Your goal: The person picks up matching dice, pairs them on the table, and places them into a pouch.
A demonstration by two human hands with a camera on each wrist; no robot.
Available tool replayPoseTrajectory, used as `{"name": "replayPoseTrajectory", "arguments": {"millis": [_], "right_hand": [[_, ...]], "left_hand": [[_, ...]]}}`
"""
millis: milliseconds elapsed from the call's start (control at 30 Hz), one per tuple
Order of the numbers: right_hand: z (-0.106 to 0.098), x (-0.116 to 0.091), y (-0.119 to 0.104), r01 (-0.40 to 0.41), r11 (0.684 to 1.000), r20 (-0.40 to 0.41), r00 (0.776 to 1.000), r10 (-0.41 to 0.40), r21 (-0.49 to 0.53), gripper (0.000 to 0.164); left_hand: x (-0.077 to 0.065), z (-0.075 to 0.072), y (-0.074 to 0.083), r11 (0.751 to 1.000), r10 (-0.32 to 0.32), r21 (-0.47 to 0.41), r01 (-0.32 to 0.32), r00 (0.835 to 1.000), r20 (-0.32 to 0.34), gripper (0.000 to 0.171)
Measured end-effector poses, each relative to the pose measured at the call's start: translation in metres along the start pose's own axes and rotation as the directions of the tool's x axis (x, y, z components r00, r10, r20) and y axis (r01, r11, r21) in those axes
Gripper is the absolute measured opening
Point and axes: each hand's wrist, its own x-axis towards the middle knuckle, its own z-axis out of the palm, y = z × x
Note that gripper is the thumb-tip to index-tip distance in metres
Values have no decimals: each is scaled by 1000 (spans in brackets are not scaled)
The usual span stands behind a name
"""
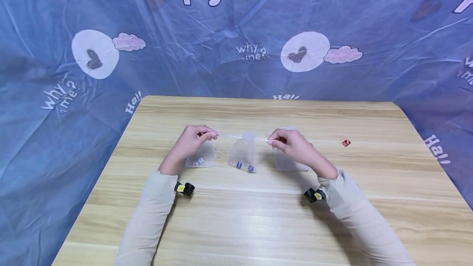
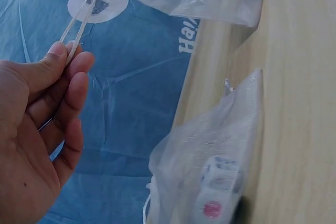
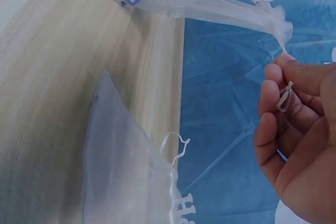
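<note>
1. Head view: the left hand (image 1: pixel 193 139) and right hand (image 1: pixel 295 146) stretch the drawstring (image 1: pixel 230 136) of the middle mesh bag (image 1: pixel 242 151), with blue dice (image 1: pixel 239 165) at its near end; probably the cinching step.
2. Left wrist view: the left grip pinches the string, thumb to finger.
3. Right wrist view: the right grip pinches likewise, knotted end (image 3: pixel 285 97) hanging; the next move likely calls for an even outward pull.

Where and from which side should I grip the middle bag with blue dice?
Probably the gathered neck of the middle bag, from above: it is narrow and near the top, the blue dice sit at the bottom, and the drawstrings run out sideways.
</note>
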Motion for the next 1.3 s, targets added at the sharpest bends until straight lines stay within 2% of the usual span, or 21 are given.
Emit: {"name": "replayPoseTrajectory", "arguments": {"millis": [167,333,500,633,733,833,933,1000,1133,1300], "right_hand": [[3,1,1,-26,999,-8,1000,27,20,14],[12,3,-1,-34,999,30,999,34,14,25],[30,10,-3,-64,996,144,987,72,-57,36],[44,15,-3,-113,981,176,974,140,-156,37],[50,17,-3,-141,964,157,971,179,-225,37],[54,17,-3,-176,951,130,968,214,-253,38],[58,17,-1,-191,956,124,967,222,-224,39],[60,17,1,-191,962,122,968,217,-193,40],[64,17,3,-199,972,119,970,213,-123,40],[61,15,4,-217,975,118,968,222,-54,40]], "left_hand": [[-2,2,-2,999,-18,-33,18,1000,19,22],[-4,9,-2,999,6,-32,-3,996,88,23],[1,23,-2,997,22,64,-33,986,167,21],[5,36,-3,987,23,153,-54,980,195,20],[7,43,-2,965,7,253,-65,974,224,25],[7,48,0,927,-32,368,-69,965,261,35],[8,52,3,896,-71,439,-58,960,272,46],[9,54,4,889,-85,456,-49,959,269,52],[12,57,4,894,-93,446,-39,958,270,56],[12,55,1,912,-96,410,-25,958,272,52]]}}
